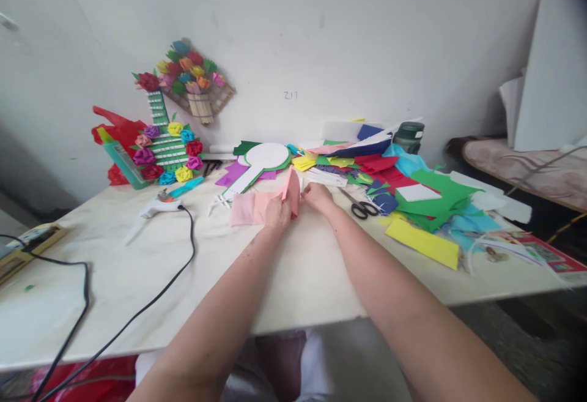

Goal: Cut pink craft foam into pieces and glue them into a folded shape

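My left hand (277,212) is closed on a pink paper sheet (247,207) that lies on the white table (151,279). It lifts the sheet's right part up into a fold (292,191). My right hand (317,197) rests just right of that raised fold, fingers curled at its edge. Whether the right fingers grip the paper is hidden behind the fold. Black-handled scissors (361,207) lie on the table a little right of my right hand.
A heap of coloured paper scraps (413,197) covers the table's right half. A glue gun (158,207) with a black cord lies left. Paper-flower crafts (167,145) lean on the wall. A dark jar (409,136) stands at the back.
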Demonstrator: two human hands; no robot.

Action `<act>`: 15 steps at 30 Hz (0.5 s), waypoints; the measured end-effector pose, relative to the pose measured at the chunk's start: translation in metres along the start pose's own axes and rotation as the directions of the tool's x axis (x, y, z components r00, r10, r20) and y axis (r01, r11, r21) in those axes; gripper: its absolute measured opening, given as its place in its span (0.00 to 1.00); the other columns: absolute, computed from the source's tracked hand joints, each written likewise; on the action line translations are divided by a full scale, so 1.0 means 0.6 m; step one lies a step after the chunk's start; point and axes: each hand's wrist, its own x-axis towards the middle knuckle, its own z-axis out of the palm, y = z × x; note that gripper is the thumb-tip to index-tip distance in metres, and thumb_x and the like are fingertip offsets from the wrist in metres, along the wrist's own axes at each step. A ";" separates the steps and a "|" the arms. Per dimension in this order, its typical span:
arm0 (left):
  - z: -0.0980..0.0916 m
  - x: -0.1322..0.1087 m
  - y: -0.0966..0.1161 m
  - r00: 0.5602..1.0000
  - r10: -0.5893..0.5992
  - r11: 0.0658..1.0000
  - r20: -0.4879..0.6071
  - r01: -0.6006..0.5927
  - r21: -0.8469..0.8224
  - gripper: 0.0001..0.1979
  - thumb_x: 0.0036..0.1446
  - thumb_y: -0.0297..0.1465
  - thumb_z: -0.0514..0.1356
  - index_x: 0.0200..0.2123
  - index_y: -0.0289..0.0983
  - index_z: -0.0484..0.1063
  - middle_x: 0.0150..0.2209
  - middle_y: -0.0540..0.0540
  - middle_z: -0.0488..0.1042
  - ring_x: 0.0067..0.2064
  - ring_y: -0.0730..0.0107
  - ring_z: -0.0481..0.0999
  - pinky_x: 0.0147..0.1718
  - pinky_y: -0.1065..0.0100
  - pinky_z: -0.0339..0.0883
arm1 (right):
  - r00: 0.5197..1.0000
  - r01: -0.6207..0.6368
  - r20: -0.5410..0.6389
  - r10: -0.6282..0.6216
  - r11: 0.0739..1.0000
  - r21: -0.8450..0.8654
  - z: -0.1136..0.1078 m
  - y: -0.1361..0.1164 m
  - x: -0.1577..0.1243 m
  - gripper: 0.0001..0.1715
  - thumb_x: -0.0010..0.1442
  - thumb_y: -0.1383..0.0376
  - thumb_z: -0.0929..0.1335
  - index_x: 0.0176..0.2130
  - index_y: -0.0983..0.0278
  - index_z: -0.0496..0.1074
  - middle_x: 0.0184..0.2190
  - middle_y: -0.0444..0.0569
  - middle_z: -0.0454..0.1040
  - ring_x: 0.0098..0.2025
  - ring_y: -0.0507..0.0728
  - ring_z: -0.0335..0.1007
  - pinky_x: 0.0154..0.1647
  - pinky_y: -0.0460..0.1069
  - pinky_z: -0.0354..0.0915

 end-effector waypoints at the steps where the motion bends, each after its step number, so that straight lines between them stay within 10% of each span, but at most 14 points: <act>1: -0.001 0.000 0.002 0.998 -0.057 0.996 0.020 0.058 -0.060 0.30 0.58 0.46 0.38 0.40 0.33 0.72 0.32 0.39 0.75 0.34 0.63 0.75 0.33 0.67 0.68 | 1.000 0.017 -0.008 -0.018 0.993 -0.120 0.003 -0.005 -0.003 0.12 0.49 0.63 0.64 0.35 0.63 0.71 0.38 0.53 0.74 0.41 0.59 0.69 0.38 0.50 0.62; 15: -0.002 0.010 -0.001 0.946 -0.318 0.906 0.056 0.321 -0.278 0.31 0.55 0.48 0.40 0.41 0.31 0.70 0.33 0.36 0.75 0.29 0.63 0.76 0.27 0.66 0.70 | 0.996 -0.007 -0.078 -0.030 0.905 -0.426 0.015 -0.015 0.005 0.18 0.54 0.72 0.60 0.43 0.69 0.71 0.40 0.61 0.72 0.43 0.60 0.69 0.40 0.50 0.62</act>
